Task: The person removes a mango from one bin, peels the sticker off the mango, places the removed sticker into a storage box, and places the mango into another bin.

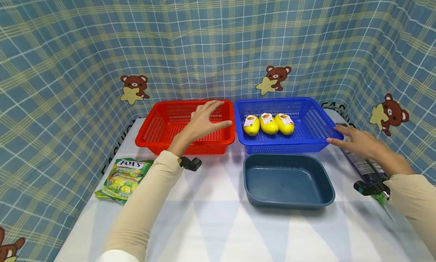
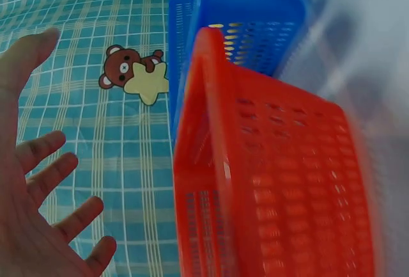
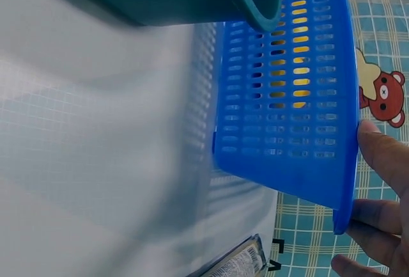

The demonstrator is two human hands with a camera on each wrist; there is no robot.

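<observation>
My left hand (image 1: 203,122) is raised over the red basket (image 1: 185,150), fingers spread and holding nothing. In the left wrist view, the spread fingers (image 2: 80,219) show beside the red basket's rim, apart from it. My right hand (image 1: 359,142) touches the right rim of the blue basket (image 1: 289,144). In the right wrist view, thumb and fingers (image 3: 377,216) meet that rim near its corner, without closing around it. Inside the blue basket, at its left, lie three yellow mangoes (image 1: 269,127) with white labels. The red basket's visible floor is bare.
A dark blue-grey tub (image 1: 289,207) stands in front of the blue basket. Green FOX'S candy bags (image 1: 123,178) lie at the left table edge. A dark package (image 1: 362,167), partly hidden, lies under the right forearm, with something green (image 1: 379,198) beside it. A plaid curtain (image 1: 211,46) surrounds the table.
</observation>
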